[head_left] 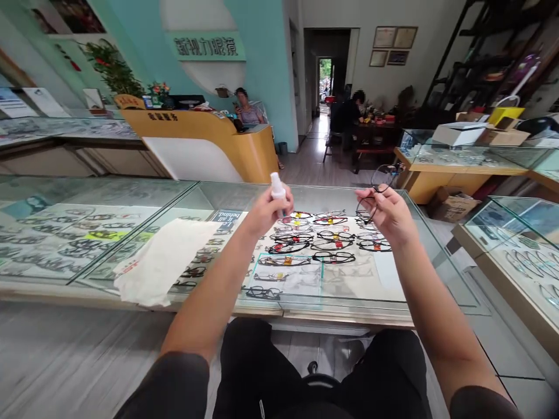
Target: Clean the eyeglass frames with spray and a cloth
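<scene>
My left hand [271,210] is closed around a small white spray bottle [276,187], held upright above the glass counter. To the right, my right hand [389,214] pinches a pair of dark-framed eyeglasses [367,210], which hangs tilted from the fingers. Below and between the hands, several eyeglasses [334,257] with small coloured tags lie in rows at the counter. A white cloth [163,259] is spread on the counter at the left, beside my left forearm.
The glass counter [301,314] runs across in front of my legs. Another display case [515,279] stands at the right. Farther back are a wooden reception desk [187,128], a seated person [250,113] and another person in dark clothing [345,116] at a table.
</scene>
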`<state>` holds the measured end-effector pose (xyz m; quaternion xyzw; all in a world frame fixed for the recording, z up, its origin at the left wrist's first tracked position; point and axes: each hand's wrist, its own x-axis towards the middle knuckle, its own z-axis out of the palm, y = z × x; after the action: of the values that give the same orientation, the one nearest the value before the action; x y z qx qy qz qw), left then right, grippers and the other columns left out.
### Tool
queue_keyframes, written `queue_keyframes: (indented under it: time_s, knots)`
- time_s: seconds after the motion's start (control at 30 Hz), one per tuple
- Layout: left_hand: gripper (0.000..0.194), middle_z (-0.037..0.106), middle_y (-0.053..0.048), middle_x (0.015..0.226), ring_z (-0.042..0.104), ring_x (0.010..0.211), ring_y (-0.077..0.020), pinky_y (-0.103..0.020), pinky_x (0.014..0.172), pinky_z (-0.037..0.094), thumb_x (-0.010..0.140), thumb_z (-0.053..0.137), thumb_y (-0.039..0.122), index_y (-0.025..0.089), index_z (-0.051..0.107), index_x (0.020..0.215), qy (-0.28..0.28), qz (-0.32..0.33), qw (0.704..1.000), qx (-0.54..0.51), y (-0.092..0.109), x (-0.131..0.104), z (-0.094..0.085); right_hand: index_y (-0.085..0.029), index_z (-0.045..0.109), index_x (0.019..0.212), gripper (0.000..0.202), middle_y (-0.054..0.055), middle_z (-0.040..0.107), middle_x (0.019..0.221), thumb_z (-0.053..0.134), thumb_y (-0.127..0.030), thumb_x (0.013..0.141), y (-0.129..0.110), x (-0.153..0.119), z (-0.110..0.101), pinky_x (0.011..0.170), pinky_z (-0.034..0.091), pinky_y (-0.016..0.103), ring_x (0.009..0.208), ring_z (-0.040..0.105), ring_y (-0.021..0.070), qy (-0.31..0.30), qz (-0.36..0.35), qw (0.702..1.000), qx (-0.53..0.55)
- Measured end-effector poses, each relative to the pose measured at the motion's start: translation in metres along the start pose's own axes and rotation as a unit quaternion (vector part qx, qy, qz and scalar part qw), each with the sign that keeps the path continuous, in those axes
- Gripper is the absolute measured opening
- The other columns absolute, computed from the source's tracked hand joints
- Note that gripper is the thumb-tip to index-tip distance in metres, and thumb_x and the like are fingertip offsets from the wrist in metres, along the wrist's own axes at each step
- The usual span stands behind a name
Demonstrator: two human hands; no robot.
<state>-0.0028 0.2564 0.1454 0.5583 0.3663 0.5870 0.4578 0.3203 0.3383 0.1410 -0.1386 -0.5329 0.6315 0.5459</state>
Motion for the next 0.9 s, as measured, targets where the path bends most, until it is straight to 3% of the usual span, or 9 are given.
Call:
queue_keyframes:
  time_s: [0.07, 0.13, 0.17, 0.23, 0.4, 0.5, 0.63, 0.77, 0.9]
  knots:
    - [0.046, 0.046, 0.000, 0.067, 0.050, 0.059, -0.0172, -0.029, 0.044, 0.037, 0.077, 0.083, 0.063, 0.025, 0.058, 0.083, -0.063, -0.035, 0.996, -0.050, -0.001, 0.027, 0.018, -0.028, 0.067, 0.086, 0.040, 0.000, 0.079, 0.097, 0.101, -0.045, 0.077, 0.001, 0.004, 0.008, 0.117, 0.058, 0.045, 0.115, 0.078, 0.0236, -0.009, 0.009, 1.000, 0.014]
    - [0.074, 0.040, -0.001, 0.062, 0.046, 0.054, -0.0176, -0.032, 0.042, 0.035, 0.078, 0.054, 0.099, 0.025, 0.054, 0.074, -0.088, -0.059, 0.992, -0.068, -0.008, 0.043, 0.029, -0.026, 0.065, 0.084, 0.042, -0.001, 0.076, 0.094, 0.102, -0.045, 0.076, 0.007, 0.006, 0.014, 0.114, 0.060, 0.046, 0.110, 0.079, 0.0234, -0.018, 0.023, 0.999, 0.028]
    - [0.086, 0.036, -0.001, 0.059, 0.044, 0.052, -0.0177, -0.034, 0.040, 0.035, 0.075, 0.035, 0.110, 0.026, 0.050, 0.068, -0.089, -0.067, 0.991, -0.069, -0.012, 0.047, 0.033, -0.026, 0.064, 0.084, 0.043, -0.002, 0.075, 0.094, 0.101, -0.045, 0.076, 0.011, 0.007, 0.016, 0.112, 0.061, 0.046, 0.108, 0.080, 0.0232, -0.023, 0.031, 0.999, 0.030]
    - [0.093, 0.029, 0.000, 0.054, 0.040, 0.048, -0.0176, -0.036, 0.038, 0.033, 0.066, 0.010, 0.116, 0.027, 0.040, 0.060, -0.081, -0.079, 0.991, -0.067, -0.022, 0.050, 0.037, -0.025, 0.062, 0.084, 0.044, -0.002, 0.075, 0.096, 0.099, -0.048, 0.079, 0.020, 0.006, 0.017, 0.110, 0.061, 0.046, 0.105, 0.081, 0.0229, -0.036, 0.047, 0.998, 0.025]
    - [0.095, 0.020, -0.001, 0.048, 0.032, 0.045, -0.0164, -0.035, 0.038, 0.031, 0.059, -0.006, 0.115, 0.028, 0.030, 0.050, -0.057, -0.093, 0.991, -0.074, -0.034, 0.039, 0.046, -0.025, 0.061, 0.089, 0.043, 0.001, 0.077, 0.102, 0.093, -0.053, 0.085, 0.037, 0.000, 0.013, 0.104, 0.061, 0.044, 0.104, 0.081, 0.0237, -0.066, 0.083, 0.994, 0.006]
    - [0.098, 0.029, -0.003, 0.050, 0.038, 0.048, -0.0171, -0.037, 0.042, 0.037, 0.067, -0.002, 0.113, 0.026, 0.039, 0.050, -0.026, -0.051, 0.997, -0.052, -0.042, 0.034, 0.053, -0.025, 0.059, 0.088, 0.043, 0.001, 0.077, 0.101, 0.093, -0.052, 0.085, 0.046, -0.004, 0.010, 0.101, 0.062, 0.042, 0.103, 0.081, 0.0237, -0.058, 0.093, 0.994, 0.015]
    - [0.088, 0.046, -0.004, 0.058, 0.050, 0.057, -0.0186, -0.039, 0.056, 0.046, 0.085, 0.031, 0.103, 0.024, 0.060, 0.061, 0.054, 0.060, 0.996, 0.048, -0.058, 0.032, 0.057, -0.025, 0.062, 0.089, 0.042, 0.001, 0.078, 0.099, 0.093, -0.052, 0.085, 0.056, -0.008, 0.011, 0.096, 0.062, 0.040, 0.097, 0.080, 0.0222, -0.069, 0.122, 0.990, 0.012]
    - [0.075, 0.052, -0.004, 0.062, 0.048, 0.060, -0.0176, -0.037, 0.060, 0.042, 0.089, 0.052, 0.091, 0.022, 0.057, 0.061, 0.088, 0.099, 0.978, 0.161, -0.069, 0.028, 0.063, -0.025, 0.063, 0.087, 0.042, 0.002, 0.079, 0.096, 0.092, -0.054, 0.085, 0.063, -0.015, 0.021, 0.092, 0.062, 0.041, 0.091, 0.079, 0.0222, -0.097, 0.142, 0.985, 0.020]
    - [0.071, 0.050, -0.001, 0.058, 0.044, 0.057, -0.0156, -0.034, 0.056, 0.035, 0.086, 0.061, 0.089, 0.022, 0.056, 0.063, 0.093, 0.094, 0.975, 0.179, -0.072, 0.022, 0.071, -0.025, 0.063, 0.089, 0.042, 0.003, 0.077, 0.097, 0.090, -0.057, 0.088, 0.066, -0.021, 0.030, 0.092, 0.061, 0.041, 0.094, 0.079, 0.0232, -0.119, 0.145, 0.982, 0.014]
